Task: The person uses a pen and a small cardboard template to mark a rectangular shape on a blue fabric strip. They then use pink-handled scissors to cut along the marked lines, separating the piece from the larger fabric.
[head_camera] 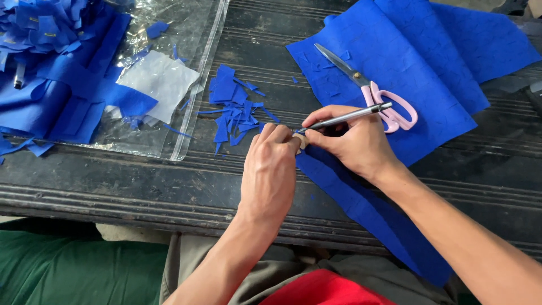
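Observation:
My right hand (351, 141) grips a silver pen (350, 117) like a writing tool, its tip down on a long blue sheet (361, 197). My left hand (272, 164) presses a small pale piece (301, 141) flat onto the same sheet, right beside the pen tip; my fingers hide most of that piece. Pink-handled scissors (372, 93) lie shut on the wider part of the blue sheet (406, 62), just behind my right hand.
Several blue scraps (234, 110) lie scattered on the dark wooden table (113, 181). At the left a clear plastic sheet (186, 34) carries blue offcuts (62, 101), a heap of cut blue pieces (42, 25) and a white piece (161, 79).

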